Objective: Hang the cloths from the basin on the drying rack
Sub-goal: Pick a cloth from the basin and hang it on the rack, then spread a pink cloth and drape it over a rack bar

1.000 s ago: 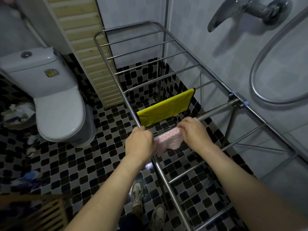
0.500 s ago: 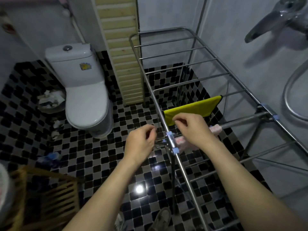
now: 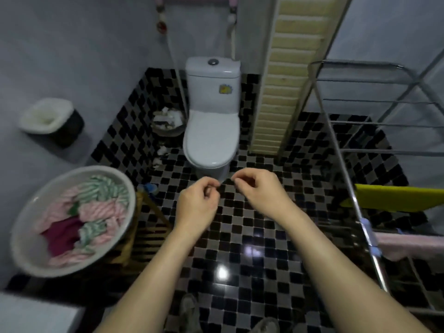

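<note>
Black-and-grey checked floor tiles [image 3: 252, 236] fill the middle of this small bathroom. At lower left the basin [image 3: 26, 248] sits on a wooden stand [image 3: 149, 212], heaped with pink, green-striped and dark red cloths [image 3: 91, 212]. The drying rack [image 3: 358, 210] is cut off by the right edge. A yellow cloth [image 3: 396, 198] hangs over one bar, and a pink cloth [image 3: 408, 246] over a nearer bar, just beside a blue clip.

Half a second ago both hands were at the rack's side rail by that pink cloth. Now the view has swung left, the basin has come into sight, and the hands are off the rack, held over bare floor. The left hand [image 3: 197, 203] and right hand [image 3: 259, 191] sit close together, fingers curled toward the thumbs; they seem to hold nothing, though blur softens the fingertips.

Open floor lies between basin and rack. A toilet [image 3: 211, 135] stands beyond the hands, with a slatted panel [image 3: 288, 80] between it and the rack.
</note>
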Action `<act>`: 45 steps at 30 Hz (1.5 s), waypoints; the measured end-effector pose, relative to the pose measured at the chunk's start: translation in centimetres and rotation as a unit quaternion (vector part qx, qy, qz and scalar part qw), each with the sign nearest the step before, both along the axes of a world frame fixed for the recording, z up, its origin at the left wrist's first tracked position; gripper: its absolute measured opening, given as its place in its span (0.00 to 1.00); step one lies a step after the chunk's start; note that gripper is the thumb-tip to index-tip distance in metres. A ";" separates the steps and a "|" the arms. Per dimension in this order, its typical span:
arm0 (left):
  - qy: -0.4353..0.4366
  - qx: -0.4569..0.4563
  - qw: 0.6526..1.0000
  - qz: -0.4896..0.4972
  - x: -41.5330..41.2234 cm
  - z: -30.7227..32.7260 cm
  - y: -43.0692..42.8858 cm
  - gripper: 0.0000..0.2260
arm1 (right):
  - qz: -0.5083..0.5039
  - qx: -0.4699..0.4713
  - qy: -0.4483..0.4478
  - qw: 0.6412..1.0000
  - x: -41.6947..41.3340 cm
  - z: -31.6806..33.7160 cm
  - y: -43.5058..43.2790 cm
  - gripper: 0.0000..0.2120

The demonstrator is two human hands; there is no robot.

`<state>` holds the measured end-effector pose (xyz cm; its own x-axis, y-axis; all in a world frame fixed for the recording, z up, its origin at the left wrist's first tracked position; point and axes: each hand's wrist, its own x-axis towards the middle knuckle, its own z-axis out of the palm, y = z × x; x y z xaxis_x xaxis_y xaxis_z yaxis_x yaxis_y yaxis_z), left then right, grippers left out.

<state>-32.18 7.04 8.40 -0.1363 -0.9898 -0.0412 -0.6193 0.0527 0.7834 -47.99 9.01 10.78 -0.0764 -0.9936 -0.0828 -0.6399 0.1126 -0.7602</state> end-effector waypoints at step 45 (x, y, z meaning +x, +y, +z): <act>0.568 0.105 0.682 0.449 36.4 -9.0 -9.0 0.18 | -0.036 0.306 -0.400 0.863 33.6 -10.5 -15.7 0.10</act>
